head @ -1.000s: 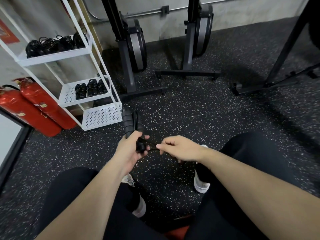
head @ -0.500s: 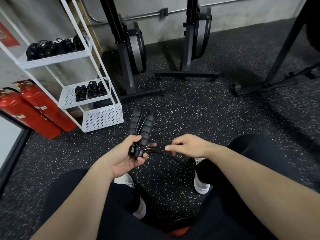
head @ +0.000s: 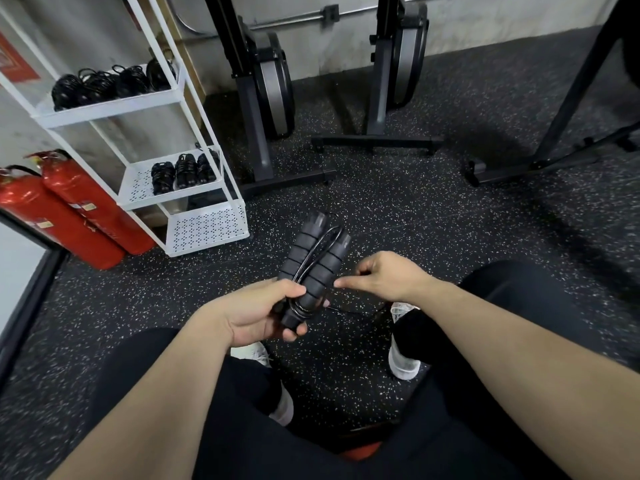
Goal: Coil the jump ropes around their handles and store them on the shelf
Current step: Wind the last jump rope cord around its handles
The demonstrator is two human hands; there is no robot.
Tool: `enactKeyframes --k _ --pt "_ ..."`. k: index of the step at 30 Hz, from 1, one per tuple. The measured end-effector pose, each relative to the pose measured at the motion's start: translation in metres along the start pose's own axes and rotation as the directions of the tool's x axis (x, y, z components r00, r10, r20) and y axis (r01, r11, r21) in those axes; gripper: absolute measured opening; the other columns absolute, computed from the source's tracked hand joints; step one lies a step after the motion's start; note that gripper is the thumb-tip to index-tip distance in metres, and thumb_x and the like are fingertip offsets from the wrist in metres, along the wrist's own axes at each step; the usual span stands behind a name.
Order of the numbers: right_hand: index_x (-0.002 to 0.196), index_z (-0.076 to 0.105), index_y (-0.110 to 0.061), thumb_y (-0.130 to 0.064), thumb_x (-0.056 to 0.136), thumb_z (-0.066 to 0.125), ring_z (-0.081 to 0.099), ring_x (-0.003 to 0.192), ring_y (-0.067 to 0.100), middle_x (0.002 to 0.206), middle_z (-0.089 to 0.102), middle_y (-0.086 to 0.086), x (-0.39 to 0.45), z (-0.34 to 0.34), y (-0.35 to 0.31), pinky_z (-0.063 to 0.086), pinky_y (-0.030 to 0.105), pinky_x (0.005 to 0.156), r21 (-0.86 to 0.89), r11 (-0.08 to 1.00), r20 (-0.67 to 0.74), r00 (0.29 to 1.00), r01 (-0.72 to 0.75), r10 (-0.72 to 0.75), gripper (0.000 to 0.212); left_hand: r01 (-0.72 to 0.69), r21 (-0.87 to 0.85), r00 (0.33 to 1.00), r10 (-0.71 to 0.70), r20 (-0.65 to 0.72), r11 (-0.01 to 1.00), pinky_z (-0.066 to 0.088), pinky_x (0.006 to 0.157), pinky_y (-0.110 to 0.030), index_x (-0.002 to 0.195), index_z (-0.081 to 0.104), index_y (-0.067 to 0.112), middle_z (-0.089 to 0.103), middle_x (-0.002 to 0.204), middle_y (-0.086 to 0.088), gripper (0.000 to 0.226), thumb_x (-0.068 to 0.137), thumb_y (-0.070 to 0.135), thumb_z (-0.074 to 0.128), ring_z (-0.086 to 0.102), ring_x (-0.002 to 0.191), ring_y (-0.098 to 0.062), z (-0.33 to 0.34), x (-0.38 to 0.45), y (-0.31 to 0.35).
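The two black foam handles [head: 313,263] are held side by side, tilted up and away, their lower ends gripped by the left hand [head: 258,311] with fingers and thumb curled round them. The cord [head: 317,252] is looped between the handles and wound a few turns round their lower ends, just above the grip. The right hand [head: 384,275] is positioned just right of the handles, thumb and fingers drawn together as if pinching the cord; the cord is too thin there for contact to be confirmed. A free length of cord is seen trailing from below the handles toward the right shoe [head: 403,362]. The white shelf [head: 204,233] stands well left of and beyond the handles, its perforated lower edge near the floor. Coiled ropes [head: 110,83] are stored on its top tier and further bundles [head: 183,171] on its middle tier, close to the front rim. A band of speckled floor [head: 398,216] lies open between the handles and the shelf. Two red extinguishers [head: 69,213] lean left of the shelf. Black machine bases [head: 377,142] are seen beyond the handles, against the wall.
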State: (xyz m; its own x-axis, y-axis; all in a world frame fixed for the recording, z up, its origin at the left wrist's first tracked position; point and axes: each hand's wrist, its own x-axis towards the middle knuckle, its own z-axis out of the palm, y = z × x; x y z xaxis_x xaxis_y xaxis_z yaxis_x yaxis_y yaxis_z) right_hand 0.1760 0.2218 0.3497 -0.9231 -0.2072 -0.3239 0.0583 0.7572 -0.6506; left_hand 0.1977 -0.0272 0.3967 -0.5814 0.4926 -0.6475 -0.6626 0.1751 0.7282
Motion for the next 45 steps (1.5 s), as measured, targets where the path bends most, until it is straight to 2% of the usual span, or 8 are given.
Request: enactKeyframes --k 5,9,15,23,29,33,37,45 --pt "0.066 0.058 -0.024 -0.037 0.089 0.074 0.057 0.064 0.015 0.063 0.056 -0.008 -0.001 -0.004 -0.012 0.039 0.026 0.058 -0.192 0.98 -0.041 0.999 -0.04 0.032 0.03 -0.023 0.29 0.989 -0.02 0.144 0.957 0.046 0.05 -0.025 0.133 0.053 0.01 0.072 0.124 -0.008 0.03 0.104 0.01 0.048 0.062 0.066 -0.022 -0.002 0.001 -0.003" --pt "0.074 0.057 -0.023 -0.014 0.092 0.058 0.063 0.085 0.024 0.08 0.06 -0.006 0.002 -0.007 -0.013 0.046 0.029 0.073 -0.394 0.919 -0.037 0.999 -0.029 0.016 0.021 -0.009 0.552 0.989 -0.072 0.126 0.834 0.039 0.045 -0.021 0.117 0.052 0.011 0.07 0.079 0.007 0.02 0.098 0.011 0.058 0.063 0.062 -0.017 0.008 0.0 -0.002" --pt "0.058 0.055 -0.024 -0.079 0.064 0.074 0.054 0.065 0.013 0.064 0.058 -0.007 0.003 -0.002 -0.014 0.041 0.029 0.061 -0.298 0.954 0.028 0.998 -0.037 0.048 0.058 0.043 0.829 0.995 -0.096 0.013 0.558 0.048 0.051 -0.029 0.116 0.033 0.024 0.064 0.098 0.001 0.046 0.088 0.008 0.067 0.065 0.061 -0.02 0.02 0.012 -0.002" --pt "0.06 0.057 -0.022 -0.066 0.074 0.076 0.047 0.052 0.011 0.052 0.053 -0.009 -0.006 0.007 -0.029 0.04 0.027 0.056 -0.122 0.992 0.028 0.999 0.02 -0.016 0.051 0.229 0.929 0.974 -0.064 -0.219 0.29 0.058 0.052 -0.036 0.122 0.021 0.031 0.064 0.099 -0.008 0.066 0.083 0.021 0.073 0.067 0.052 -0.022 0.025 0.028 -0.014" --pt "0.067 0.062 -0.025 -0.062 0.09 0.062 0.054 0.056 0.01 0.064 0.062 -0.006 -0.014 0.024 -0.049 0.044 0.028 0.055 -0.101 0.987 0.059 0.991 0.125 -0.12 0.043 0.391 0.845 0.919 -0.111 -0.377 0.366 0.065 0.068 -0.042 0.158 -0.006 0.026 0.067 0.103 -0.015 0.102 0.09 0.022 0.07 0.071 0.063 -0.026 0.021 0.042 -0.023" --pt "0.091 0.073 -0.024 -0.055 0.099 0.052 0.052 0.051 0.01 0.07 0.068 0.001 -0.018 0.034 -0.054 0.045 0.03 0.054 -0.029 0.983 0.144 0.974 0.182 -0.176 0.038 0.374 0.672 0.899 -0.072 -0.431 0.639 0.064 0.059 -0.042 0.128 0.041 0.014 0.062 0.107 -0.016 0.052 0.087 0.016 0.073 0.074 0.069 -0.031 0.008 0.045 -0.026" --pt "0.113 0.064 -0.018 -0.045 0.104 0.048 0.06 0.051 0.015 0.061 0.061 0.001 -0.022 0.038 -0.052 0.054 0.035 0.065 0.098 0.981 0.315 0.929 0.17 -0.192 0.032 0.255 0.507 0.904 -0.017 -0.427 0.823 0.062 0.054 -0.039 0.098 0.061 0.01 0.067 0.091 -0.018 0.009 0.093 0.012 0.068 0.071 0.064 -0.03 0.003 0.036 -0.027" --pt "0.083 0.065 -0.013 -0.048 0.104 0.048 0.057 0.041 0.011 0.047 0.057 0.002 -0.021 0.031 -0.047 0.051 0.027 0.07 0.076 0.991 0.257 0.959 0.106 -0.122 0.044 0.066 0.309 0.896 0.08 -0.437 0.949 0.061 0.059 -0.035 0.118 0.06 0.019 0.068 0.093 -0.013 0.021 0.098 0.014 0.063 0.067 0.066 -0.022 0.005 0.043 -0.027"
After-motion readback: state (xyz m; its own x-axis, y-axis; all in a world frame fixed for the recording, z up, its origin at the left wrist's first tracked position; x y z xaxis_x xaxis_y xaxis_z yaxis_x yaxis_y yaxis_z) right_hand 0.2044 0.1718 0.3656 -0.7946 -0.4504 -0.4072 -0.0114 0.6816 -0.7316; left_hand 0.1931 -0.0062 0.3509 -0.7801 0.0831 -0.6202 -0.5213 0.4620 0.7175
